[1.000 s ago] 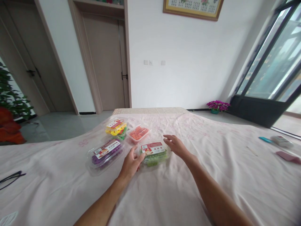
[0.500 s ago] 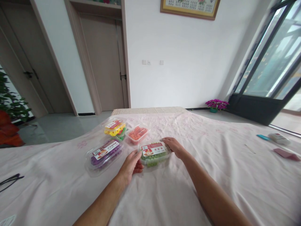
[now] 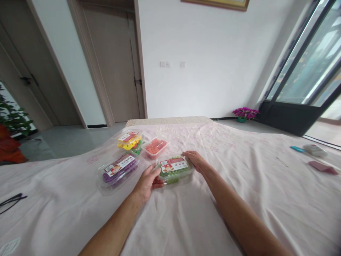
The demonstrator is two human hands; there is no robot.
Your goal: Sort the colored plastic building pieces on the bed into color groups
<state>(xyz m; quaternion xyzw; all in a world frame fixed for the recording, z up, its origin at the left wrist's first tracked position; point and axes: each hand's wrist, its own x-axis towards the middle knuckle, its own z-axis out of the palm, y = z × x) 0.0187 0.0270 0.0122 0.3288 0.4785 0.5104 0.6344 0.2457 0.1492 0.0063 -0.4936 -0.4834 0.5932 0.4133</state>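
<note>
Clear clamshell box of green pieces (image 3: 174, 170), red-and-white label facing up, sits in the middle of my view, between my two hands.

From the left: some thin black object (image 3: 12, 202), perhaps spectacles, lies on the pale pink floral cloth (image 3: 239, 206). Next is a clamshell of purple pieces (image 3: 121, 170), apart from my left hand, its long axis slanting away to the right. Just beyond it, a lidded box of yellow flower-shaped pieces (image 3: 129, 141) rests on a box of green and red pieces (image 3: 137, 148). Right of that stack stands a shallow clear tub of orange-red pieces (image 3: 156, 146).

Then my left hand (image 3: 149, 180) pinches the green box's left end, thumb above, fingers curled below it. The box's long axis runs crosswise from hand to hand, right end slightly farther from me; neither hand is nearer, as both touch it. My right hand (image 3: 195, 160) is bent round the right end, fingertips at the far corner, thumb hidden. Whether the underside meets the cloth I cannot tell.

Well off to the right are a thin pale stick (image 3: 282, 162), a blue object (image 3: 297, 149), a clear-wrapped packet (image 3: 314, 150) and a dusty-pink piece (image 3: 323, 167).
</note>
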